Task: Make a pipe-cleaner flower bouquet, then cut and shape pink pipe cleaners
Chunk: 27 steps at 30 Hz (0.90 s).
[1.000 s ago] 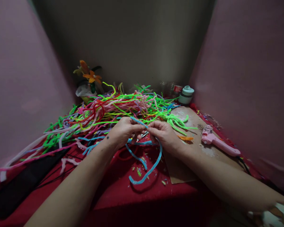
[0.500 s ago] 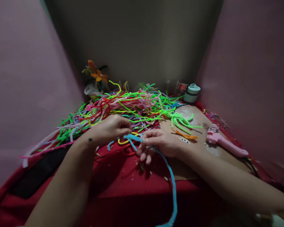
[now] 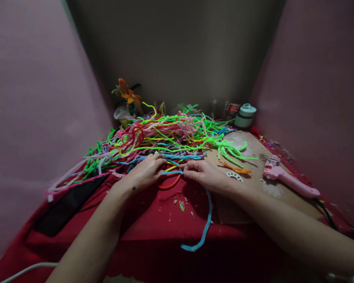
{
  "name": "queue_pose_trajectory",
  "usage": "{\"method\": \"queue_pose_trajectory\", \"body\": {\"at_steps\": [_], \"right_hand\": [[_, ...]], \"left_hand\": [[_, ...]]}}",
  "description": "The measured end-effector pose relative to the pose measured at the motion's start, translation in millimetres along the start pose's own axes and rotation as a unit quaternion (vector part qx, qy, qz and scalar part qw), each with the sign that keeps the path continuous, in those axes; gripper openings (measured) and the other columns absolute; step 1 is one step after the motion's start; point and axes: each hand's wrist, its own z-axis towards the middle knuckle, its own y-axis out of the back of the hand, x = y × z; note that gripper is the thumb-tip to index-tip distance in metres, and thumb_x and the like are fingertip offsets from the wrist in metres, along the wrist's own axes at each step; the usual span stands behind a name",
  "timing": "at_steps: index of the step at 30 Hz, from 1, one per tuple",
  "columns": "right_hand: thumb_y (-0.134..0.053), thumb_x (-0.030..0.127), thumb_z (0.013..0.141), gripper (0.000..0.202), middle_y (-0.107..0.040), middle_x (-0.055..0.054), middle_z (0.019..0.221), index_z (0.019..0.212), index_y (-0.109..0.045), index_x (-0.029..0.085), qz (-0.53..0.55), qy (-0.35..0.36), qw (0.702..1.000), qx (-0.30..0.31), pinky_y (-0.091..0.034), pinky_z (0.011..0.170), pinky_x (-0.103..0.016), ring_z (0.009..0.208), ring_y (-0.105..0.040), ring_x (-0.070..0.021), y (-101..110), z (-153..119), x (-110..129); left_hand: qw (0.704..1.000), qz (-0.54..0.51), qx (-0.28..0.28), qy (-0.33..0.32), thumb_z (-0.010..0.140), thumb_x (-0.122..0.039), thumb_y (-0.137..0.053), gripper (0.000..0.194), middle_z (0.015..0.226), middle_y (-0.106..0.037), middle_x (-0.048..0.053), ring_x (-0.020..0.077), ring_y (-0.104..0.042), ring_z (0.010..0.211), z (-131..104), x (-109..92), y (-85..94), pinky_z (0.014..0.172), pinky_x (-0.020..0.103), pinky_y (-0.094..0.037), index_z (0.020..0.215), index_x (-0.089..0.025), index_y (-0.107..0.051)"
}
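A blue pipe cleaner runs between my two hands, and its long free end curves down past the table's front edge. My right hand pinches it between thumb and fingers. On the other side, my left hand has its fingers closed round the short blue stretch; the fingertips are partly hidden. Just under the hands, a red pipe cleaner bends in a loop on the red cloth. Behind them lies a big tangled heap of pipe cleaners in green, pink, red and other colours.
On the right, a pink glue gun rests on a cardboard sheet beside orange pipe cleaner pieces and a white perforated disc. A lidded jar stands behind. At left lie a black flat object and an orange flower.
My left hand has lowered and now meets the blue pipe cleaner. Its dangling end has swung left and up. The whole view has shifted slightly.
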Motion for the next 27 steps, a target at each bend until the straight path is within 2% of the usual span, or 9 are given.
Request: {"method": "queue_pose_trajectory", "body": {"at_steps": [3, 9, 14, 18, 21, 24, 27], "right_hand": [[-0.052, 0.031, 0.077, 0.019, -0.05, 0.001, 0.067, 0.067, -0.051, 0.015, 0.021, -0.01, 0.999, -0.022, -0.028, 0.055, -0.023, 0.058, -0.036, -0.009, 1.6, 2.2, -1.1], [-0.06, 0.033, 0.069, 0.02, -0.049, 0.003, 0.061, 0.066, -0.053, 0.014, 0.13, -0.041, 0.989, -0.05, -0.029, 0.056, -0.023, 0.056, -0.038, -0.0081, 5.1, 6.0, -4.8], [-0.062, 0.031, 0.067, 0.019, -0.063, -0.005, 0.089, 0.063, -0.053, 0.014, 0.154, -0.022, 0.986, -0.056, -0.034, 0.064, -0.024, 0.068, -0.048, -0.01, 6.5, 7.3, -7.3], [-0.061, 0.027, 0.068, 0.014, -0.063, -0.004, 0.09, 0.066, -0.056, 0.014, 0.126, -0.032, 0.99, -0.052, -0.034, 0.063, -0.024, 0.065, -0.047, -0.0089, 9.3, 7.7, -8.3], [-0.059, 0.026, 0.07, 0.013, -0.06, -0.001, 0.075, 0.068, -0.057, 0.014, 0.107, -0.041, 0.992, -0.059, -0.033, 0.059, -0.024, 0.06, -0.045, -0.0089, 10.7, 9.0, -11.0], [-0.059, 0.027, 0.07, 0.014, -0.055, 0.001, 0.06, 0.065, -0.056, 0.014, 0.102, -0.035, 0.991, -0.084, -0.032, 0.056, -0.024, 0.055, -0.043, -0.0086, 11.0, 9.8, -12.7], [-0.062, 0.032, 0.07, 0.019, -0.055, 0.001, 0.057, 0.065, -0.054, 0.015, 0.162, -0.039, 0.98, -0.105, -0.034, 0.052, -0.023, 0.051, -0.045, -0.0084, 11.5, 8.4, -9.6]], "left_hand": [[1.0, 0.018, -0.007, 0.004, 0.083, -0.029, -0.051, 0.025, 0.097, -0.059, 0.007, 0.0184, -0.053, 0.093, 0.4, -5.6, -5.3, 0.083, 0.03, -0.042, 0.103, -0.021, -0.064], [0.99, 0.121, 0.063, 0.044, 0.08, -0.029, -0.051, 0.02, 0.091, -0.062, 0.01, 0.0208, -0.057, 0.081, 3.8, -27.6, -3.6, 0.071, 0.03, -0.042, 0.089, -0.018, -0.064], [0.975, 0.149, 0.141, 0.087, 0.081, -0.018, -0.036, 0.026, 0.076, -0.062, 0.009, 0.0197, -0.057, 0.065, 3.2, -34.0, -0.8, 0.058, 0.03, -0.038, 0.085, -0.016, -0.062], [0.971, 0.161, 0.152, 0.093, 0.077, -0.015, -0.038, 0.023, 0.073, -0.061, 0.01, 0.0215, -0.056, 0.065, -13.2, -34.2, 3.6, 0.058, 0.031, -0.037, 0.08, -0.015, -0.061], [0.972, 0.171, 0.13, 0.092, 0.077, -0.013, -0.037, 0.023, 0.075, -0.06, 0.009, 0.0204, -0.055, 0.068, -31.3, -30.7, 9.1, 0.06, 0.03, -0.036, 0.076, -0.017, -0.059], [0.973, 0.17, 0.112, 0.111, 0.08, -0.018, -0.036, 0.023, 0.076, -0.058, 0.008, 0.0173, -0.052, 0.064, -50.3, -22.5, 14.0, 0.058, 0.028, -0.033, 0.074, -0.018, -0.059], [0.978, 0.106, 0.116, 0.14, 0.082, -0.026, -0.038, 0.023, 0.067, -0.056, 0.003, 0.0147, -0.047, 0.056, -68.4, -12.3, 14.5, 0.051, 0.026, -0.029, 0.071, -0.02, -0.057]]}}
